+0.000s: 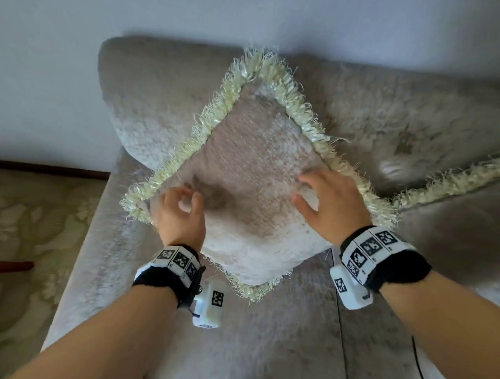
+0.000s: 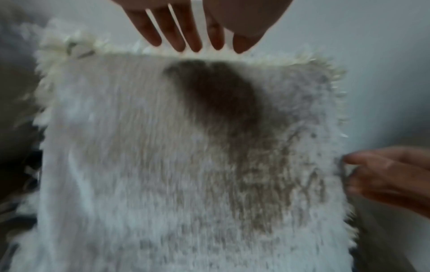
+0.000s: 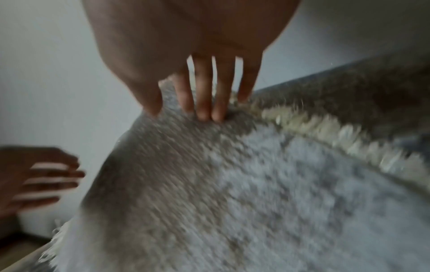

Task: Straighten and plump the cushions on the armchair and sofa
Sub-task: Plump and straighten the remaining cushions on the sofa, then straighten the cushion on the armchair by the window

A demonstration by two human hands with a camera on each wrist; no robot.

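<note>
A plush beige cushion (image 1: 250, 166) with a cream fringe stands corner-up on the sofa seat (image 1: 278, 340) and leans on the grey back cushion (image 1: 158, 93). My left hand (image 1: 186, 198) hovers just over the cushion's left part with loose fingers and holds nothing. In the left wrist view its fingers (image 2: 195, 42) point at the cushion (image 2: 163, 165) and cast a dark shadow on it. My right hand (image 1: 309, 189) lies spread on the cushion's right part. The right wrist view shows its straight fingertips (image 3: 204, 110) touching the pile of the cushion (image 3: 256, 184). Both wrist views are blurred by motion.
A second fringed cushion (image 1: 454, 177) lies to the right, against the sofa back. A seam (image 1: 338, 314) splits the seat. The sofa's left edge drops to a patterned carpet (image 1: 21, 228), where a dark red piece (image 1: 8, 265) shows. A pale wall (image 1: 37, 69) stands behind.
</note>
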